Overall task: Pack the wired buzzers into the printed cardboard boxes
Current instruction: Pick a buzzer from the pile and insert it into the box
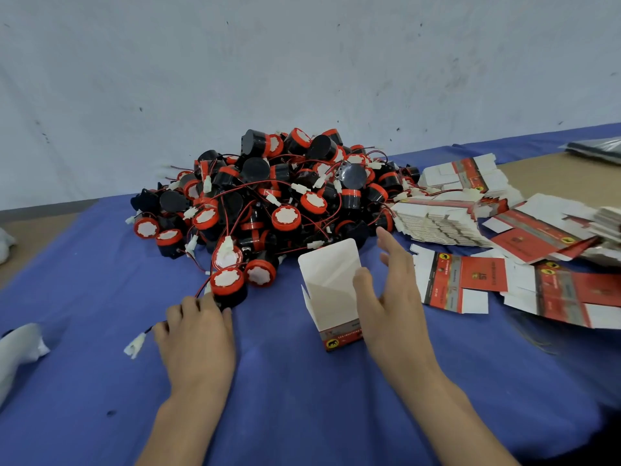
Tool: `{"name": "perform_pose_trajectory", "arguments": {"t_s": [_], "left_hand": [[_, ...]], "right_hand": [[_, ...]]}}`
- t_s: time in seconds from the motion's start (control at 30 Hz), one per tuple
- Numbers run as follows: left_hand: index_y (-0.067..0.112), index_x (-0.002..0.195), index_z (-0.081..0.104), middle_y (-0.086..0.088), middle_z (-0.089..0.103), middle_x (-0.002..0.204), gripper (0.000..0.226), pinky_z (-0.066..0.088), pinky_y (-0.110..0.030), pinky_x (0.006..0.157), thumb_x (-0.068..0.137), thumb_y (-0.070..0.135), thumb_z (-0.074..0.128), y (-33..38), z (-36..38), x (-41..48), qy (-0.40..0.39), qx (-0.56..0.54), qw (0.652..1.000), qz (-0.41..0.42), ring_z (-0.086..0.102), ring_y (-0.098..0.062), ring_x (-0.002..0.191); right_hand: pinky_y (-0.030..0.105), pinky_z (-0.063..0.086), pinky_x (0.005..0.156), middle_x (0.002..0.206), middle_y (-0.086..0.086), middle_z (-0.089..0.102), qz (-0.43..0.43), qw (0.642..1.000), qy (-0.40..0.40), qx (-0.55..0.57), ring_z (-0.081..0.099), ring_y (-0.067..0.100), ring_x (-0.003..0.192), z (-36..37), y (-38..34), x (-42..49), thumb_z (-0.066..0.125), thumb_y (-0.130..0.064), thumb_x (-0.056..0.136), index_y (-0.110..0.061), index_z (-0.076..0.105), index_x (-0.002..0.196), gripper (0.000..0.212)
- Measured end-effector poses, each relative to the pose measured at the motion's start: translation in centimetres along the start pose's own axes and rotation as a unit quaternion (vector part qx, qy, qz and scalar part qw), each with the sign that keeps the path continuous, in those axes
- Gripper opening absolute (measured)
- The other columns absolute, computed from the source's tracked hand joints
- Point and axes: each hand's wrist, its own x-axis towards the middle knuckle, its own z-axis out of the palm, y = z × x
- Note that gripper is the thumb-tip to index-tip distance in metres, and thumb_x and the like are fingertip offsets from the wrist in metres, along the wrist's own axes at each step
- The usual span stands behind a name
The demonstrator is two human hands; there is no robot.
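Both hands were down on the blue-covered counter (pixel 302 408). From where I stood, the left hand (pixel 196 331) had its fingers curled over a red-capped buzzer (pixel 228 285) at the near edge of the pile (pixel 268 196), gripping its black body and lead. The white connector (pixel 135 344) trailed out past the knuckles onto the cloth.

The right hand (pixel 395 297) was unclenched, fingers straight and spread. Its thumb lay against the right wall of an upright printed box (pixel 331 290), which stood just beside it with the top flap raised and the mouth facing up. More cartons lay unfolded flat (pixel 470 280) to the right, beyond them a stack (pixel 433 220) touching the pile.

Trouble seemed most likely to come from the wires. Red leads looped all through the heap, and I could not tell whether this buzzer's lead ran free. If it did not, a lift would probably drag neighbours out across the cloth.

The box looked light and was only steadied, not gripped, so a buzzer dropped in off-centre could tip it. The dangling connector might also catch the rim or hang outside and stop the flap from closing.
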Motion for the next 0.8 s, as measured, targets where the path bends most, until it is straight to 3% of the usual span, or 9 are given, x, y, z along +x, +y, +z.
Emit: {"name": "perform_pose_trajectory", "arguments": {"t_s": [0.13, 0.33, 0.5, 0.63, 0.73, 0.8], "left_hand": [[0.021, 0.122, 0.062, -0.002, 0.057, 0.110, 0.034, 0.028, -0.037, 0.088, 0.104, 0.040, 0.041, -0.3, -0.1, 0.2, 0.002, 0.012, 1.000, -0.003, 0.047, -0.026, 0.110], [0.022, 0.117, 0.064, -0.001, 0.060, 0.111, 0.031, 0.027, -0.036, 0.087, 0.103, 0.043, 0.045, -0.5, -0.4, 0.3, -0.017, -0.023, 0.999, -0.023, 0.048, -0.025, 0.111], [0.018, 0.100, 0.061, 0.002, 0.055, 0.089, 0.010, 0.022, -0.035, 0.083, 0.101, 0.019, 0.051, -0.5, -0.8, -0.3, -0.005, -0.118, 0.992, -0.036, 0.040, -0.022, 0.088], [0.021, 0.103, 0.064, 0.003, 0.065, 0.095, 0.009, 0.022, -0.035, 0.088, 0.101, 0.019, 0.055, -0.1, -2.2, -0.8, 0.064, -0.234, 0.970, -0.028, 0.051, -0.022, 0.093], [0.026, 0.093, 0.059, 0.013, 0.062, 0.078, 0.006, 0.016, -0.026, 0.084, 0.099, 0.023, 0.058, 0.4, -3.8, -1.7, 0.146, -0.326, 0.934, -0.005, 0.054, -0.021, 0.082], [0.033, 0.094, 0.055, 0.022, 0.058, 0.079, 0.009, 0.017, -0.022, 0.085, 0.097, 0.024, 0.058, 1.0, -4.4, -2.7, 0.184, -0.384, 0.905, 0.005, 0.049, -0.016, 0.086]], "right_hand": [[0.000, 0.035, 0.087, 0.133, -0.041, 0.031, -0.027, 0.999, 0.026, -0.018, 0.030, -0.023, 0.127, 0.2, -0.3, -0.2, 0.043, -0.024, 0.102, -0.042, 0.033, 0.147, 0.049], [0.007, 0.036, 0.093, 0.139, -0.022, 0.035, -0.054, 0.995, 0.069, -0.037, 0.033, -0.018, 0.126, 0.3, -0.7, -0.2, 0.044, -0.018, 0.102, -0.036, 0.039, 0.143, 0.045], [-0.004, 0.028, 0.092, 0.137, -0.012, 0.040, -0.087, 0.990, 0.107, -0.034, 0.032, -0.023, 0.121, 0.5, -1.1, -0.3, 0.042, -0.019, 0.098, -0.036, 0.040, 0.136, 0.042], [-0.002, 0.027, 0.095, 0.140, -0.002, 0.043, -0.127, 0.983, 0.124, -0.046, 0.033, -0.019, 0.124, 0.6, -1.3, -0.5, 0.043, -0.015, 0.097, -0.021, 0.046, 0.139, 0.042], [0.002, 0.029, 0.100, 0.142, 0.001, 0.042, -0.167, 0.976, 0.135, -0.048, 0.034, -0.011, 0.129, 0.6, -1.8, -0.9, 0.043, -0.015, 0.099, -0.020, 0.046, 0.139, 0.040], [0.006, 0.029, 0.104, 0.144, 0.001, 0.040, -0.196, 0.970, 0.136, -0.047, 0.035, -0.006, 0.133, 0.8, -2.3, -1.2, 0.042, -0.018, 0.100, -0.022, 0.045, 0.139, 0.039]]}}
